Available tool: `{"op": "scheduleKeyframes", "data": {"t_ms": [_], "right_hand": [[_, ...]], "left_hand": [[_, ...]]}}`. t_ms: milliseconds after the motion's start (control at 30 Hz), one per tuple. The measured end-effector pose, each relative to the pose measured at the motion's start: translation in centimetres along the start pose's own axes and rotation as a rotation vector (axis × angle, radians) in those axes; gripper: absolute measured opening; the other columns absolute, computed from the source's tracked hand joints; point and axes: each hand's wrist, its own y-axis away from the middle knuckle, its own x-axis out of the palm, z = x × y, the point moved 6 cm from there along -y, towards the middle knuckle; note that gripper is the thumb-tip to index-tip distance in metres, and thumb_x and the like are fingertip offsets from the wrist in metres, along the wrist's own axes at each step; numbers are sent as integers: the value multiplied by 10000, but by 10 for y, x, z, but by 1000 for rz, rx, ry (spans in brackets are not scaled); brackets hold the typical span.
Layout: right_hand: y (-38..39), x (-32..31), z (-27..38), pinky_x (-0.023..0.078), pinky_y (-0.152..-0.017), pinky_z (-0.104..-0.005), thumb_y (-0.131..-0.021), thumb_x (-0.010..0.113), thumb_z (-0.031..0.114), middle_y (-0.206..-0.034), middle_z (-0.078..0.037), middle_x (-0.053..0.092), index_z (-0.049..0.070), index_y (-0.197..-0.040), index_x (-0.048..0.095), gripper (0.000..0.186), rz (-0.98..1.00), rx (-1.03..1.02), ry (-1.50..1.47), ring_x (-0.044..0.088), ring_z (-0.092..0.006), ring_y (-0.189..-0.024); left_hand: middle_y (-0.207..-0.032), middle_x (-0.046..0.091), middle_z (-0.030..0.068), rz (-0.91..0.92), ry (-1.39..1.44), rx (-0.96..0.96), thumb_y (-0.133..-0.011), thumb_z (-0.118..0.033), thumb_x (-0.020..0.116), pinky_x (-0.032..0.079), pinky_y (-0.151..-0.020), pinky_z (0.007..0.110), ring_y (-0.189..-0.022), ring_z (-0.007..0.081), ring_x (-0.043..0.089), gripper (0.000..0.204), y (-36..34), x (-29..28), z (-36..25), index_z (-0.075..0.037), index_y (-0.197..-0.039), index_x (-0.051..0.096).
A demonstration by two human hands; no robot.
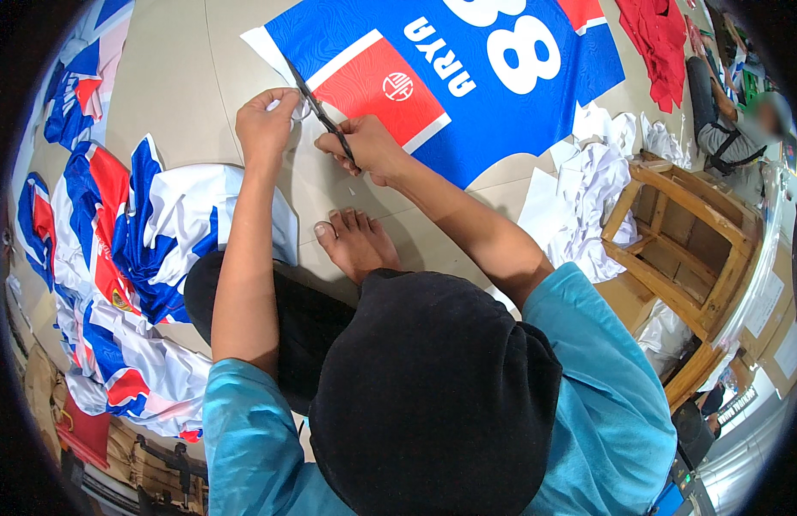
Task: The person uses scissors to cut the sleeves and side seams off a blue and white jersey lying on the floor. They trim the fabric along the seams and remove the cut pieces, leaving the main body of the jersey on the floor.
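A blue jersey panel [493,116] with a red block, white edging and white printing lies flat on the floor in front of me. My right hand [368,150] grips a pair of black scissors [327,120]. The blades point up and left, along the panel's white left border. Whether they are parted is hard to make out. At that same border my left hand [267,125] is closed, pinching the white fabric edge [278,70] just left of the blades. My bare foot [355,241] rests on the floor below both hands.
Crumpled blue, red and white printed fabric [114,232] is heaped at the left. White scraps [592,189] lie to the right beside a wooden stool [673,232] on its side. Red cloth [656,47] is at the far right, near another person [738,129].
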Motion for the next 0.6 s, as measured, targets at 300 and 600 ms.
{"op": "scheduleKeyframes", "data": {"t_ms": [300,600], "right_hand": [[-1,1,4,338,-412,-274,-778,796,218,-541,-16,540,62,-645,610,277,-11,-3,-24,484,-103,-432],[-10,5,19,349,-414,-248,-783,789,243,-558,8,533,51,-708,659,244,15,-36,-55,489,-80,-450]], "left_hand": [[-726,666,-21,6,15,-9,-881,-247,767,401,-552,241,-599,48,506,240,3,-1,-5,-37,-990,804],[-762,742,62,10,35,-56,-851,-244,778,511,-650,274,-668,110,636,250,3,-3,-5,-6,-925,804]]}}
